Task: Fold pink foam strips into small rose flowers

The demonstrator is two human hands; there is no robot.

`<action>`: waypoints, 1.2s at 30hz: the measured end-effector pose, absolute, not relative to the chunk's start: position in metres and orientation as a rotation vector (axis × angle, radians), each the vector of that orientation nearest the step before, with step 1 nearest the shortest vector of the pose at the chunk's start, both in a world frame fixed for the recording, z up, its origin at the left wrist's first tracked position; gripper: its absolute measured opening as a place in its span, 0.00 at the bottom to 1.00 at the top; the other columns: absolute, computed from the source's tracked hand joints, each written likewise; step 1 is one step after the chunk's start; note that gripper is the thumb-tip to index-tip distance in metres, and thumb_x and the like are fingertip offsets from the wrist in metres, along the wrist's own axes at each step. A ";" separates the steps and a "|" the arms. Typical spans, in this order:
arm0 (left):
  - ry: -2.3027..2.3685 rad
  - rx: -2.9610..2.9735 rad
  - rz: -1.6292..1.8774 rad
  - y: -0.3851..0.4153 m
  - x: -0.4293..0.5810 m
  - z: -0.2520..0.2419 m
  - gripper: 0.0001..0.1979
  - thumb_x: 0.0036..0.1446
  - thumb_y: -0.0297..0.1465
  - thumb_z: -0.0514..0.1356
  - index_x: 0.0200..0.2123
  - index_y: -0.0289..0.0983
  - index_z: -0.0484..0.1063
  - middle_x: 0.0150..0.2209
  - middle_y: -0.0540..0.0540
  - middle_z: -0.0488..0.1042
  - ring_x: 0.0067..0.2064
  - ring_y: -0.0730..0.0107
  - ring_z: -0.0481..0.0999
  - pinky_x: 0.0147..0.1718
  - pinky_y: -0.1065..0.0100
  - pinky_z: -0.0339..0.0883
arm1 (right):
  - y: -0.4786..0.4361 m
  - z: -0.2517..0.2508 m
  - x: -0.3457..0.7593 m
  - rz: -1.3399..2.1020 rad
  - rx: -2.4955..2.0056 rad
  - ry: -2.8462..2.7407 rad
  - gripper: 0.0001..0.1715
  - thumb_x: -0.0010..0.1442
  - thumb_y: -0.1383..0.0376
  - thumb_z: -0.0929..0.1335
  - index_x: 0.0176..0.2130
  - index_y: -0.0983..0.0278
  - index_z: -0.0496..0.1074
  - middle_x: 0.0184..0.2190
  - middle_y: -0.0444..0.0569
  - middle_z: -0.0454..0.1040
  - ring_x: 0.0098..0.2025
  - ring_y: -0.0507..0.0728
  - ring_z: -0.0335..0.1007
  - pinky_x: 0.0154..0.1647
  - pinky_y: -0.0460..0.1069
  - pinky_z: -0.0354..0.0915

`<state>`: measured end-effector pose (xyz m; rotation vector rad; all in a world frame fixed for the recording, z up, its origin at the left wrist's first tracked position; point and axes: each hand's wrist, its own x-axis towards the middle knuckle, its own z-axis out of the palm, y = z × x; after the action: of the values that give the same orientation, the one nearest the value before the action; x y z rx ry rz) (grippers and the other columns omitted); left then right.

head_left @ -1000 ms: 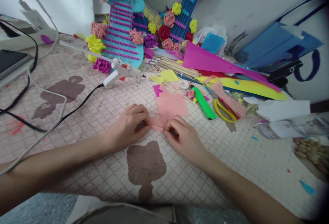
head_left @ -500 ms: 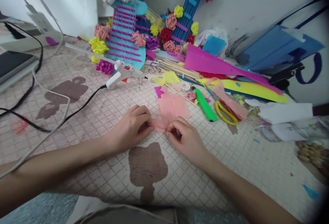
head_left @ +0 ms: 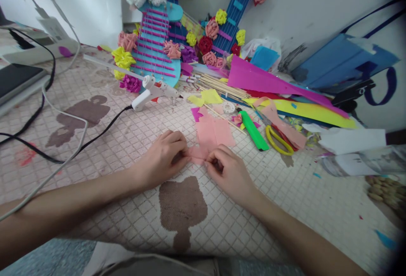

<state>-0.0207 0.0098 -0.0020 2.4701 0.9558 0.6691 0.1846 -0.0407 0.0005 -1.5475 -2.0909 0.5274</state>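
Observation:
A small piece of pink crepe paper (head_left: 197, 154) is stretched between my two hands, low over the table. My left hand (head_left: 168, 151) pinches its left end. At the right end, the thumb and fingers of my right hand (head_left: 227, 170) are closed on it. Fingers hide both ends of the piece. Just beyond lie several flat pink paper squares (head_left: 218, 131), partly overlapping. Right of them are a green cutter (head_left: 253, 130) and scissors with yellow handles (head_left: 279, 140).
A white glue gun (head_left: 149, 94) lies at the left, its black cord (head_left: 108, 128) running across the cloth. Behind are thin wooden sticks (head_left: 222, 86), a magenta sheet (head_left: 253, 77) and a blue board decorated with paper flowers (head_left: 155, 43). A white cable (head_left: 63, 113) crosses my left forearm.
Both hands keep hold of the pink paper in nearly the same pose. The whole view has shifted very slightly; nothing else visibly moved.

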 end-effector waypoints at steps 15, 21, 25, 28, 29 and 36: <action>1.051 2.470 0.642 0.009 -0.016 -0.003 0.05 0.55 0.26 0.59 0.27 0.34 0.67 0.33 0.46 0.68 0.39 0.63 0.65 0.39 0.60 0.62 | -0.041 -0.002 0.181 0.470 -1.586 -2.124 0.06 0.56 0.71 0.64 0.28 0.63 0.63 0.30 0.43 0.66 0.31 0.51 0.63 0.32 0.47 0.58; 1.075 2.472 0.628 0.009 -0.015 -0.003 0.05 0.54 0.26 0.59 0.27 0.35 0.67 0.33 0.46 0.68 0.39 0.63 0.65 0.41 0.60 0.62 | -0.041 -0.001 0.181 0.465 -1.586 -2.129 0.06 0.56 0.72 0.65 0.28 0.63 0.63 0.30 0.44 0.66 0.30 0.51 0.63 0.31 0.47 0.58; 1.065 2.429 0.649 0.007 -0.015 -0.001 0.01 0.54 0.25 0.59 0.31 0.35 0.68 0.34 0.46 0.69 0.41 0.63 0.66 0.41 0.61 0.61 | -0.041 -0.001 0.182 0.466 -1.582 -2.104 0.05 0.56 0.72 0.65 0.30 0.63 0.64 0.32 0.44 0.67 0.31 0.51 0.64 0.32 0.47 0.58; 1.020 2.402 0.670 0.006 -0.016 -0.001 0.05 0.56 0.23 0.57 0.33 0.36 0.71 0.36 0.46 0.69 0.42 0.63 0.66 0.41 0.61 0.60 | -0.042 0.000 0.183 0.507 -1.535 -2.121 0.05 0.57 0.73 0.64 0.34 0.62 0.65 0.34 0.44 0.68 0.34 0.52 0.66 0.33 0.47 0.60; 1.004 2.405 0.670 0.006 -0.016 -0.001 0.06 0.56 0.22 0.56 0.33 0.37 0.71 0.37 0.46 0.69 0.43 0.63 0.66 0.42 0.61 0.60 | -0.042 0.000 0.183 0.517 -1.518 -2.134 0.06 0.57 0.73 0.63 0.34 0.62 0.66 0.34 0.44 0.69 0.35 0.52 0.67 0.34 0.47 0.60; 1.079 2.493 0.602 0.007 -0.010 -0.002 0.08 0.58 0.34 0.59 0.30 0.36 0.71 0.35 0.46 0.69 0.41 0.61 0.66 0.39 0.60 0.58 | -0.040 0.000 0.178 0.438 -1.588 -2.160 0.04 0.60 0.67 0.64 0.32 0.62 0.65 0.34 0.46 0.69 0.35 0.54 0.68 0.34 0.49 0.61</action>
<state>-0.0098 0.0068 -0.0020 2.4927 1.0794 0.6022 0.1781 -0.0397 -0.0001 -1.5884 -2.1601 0.4380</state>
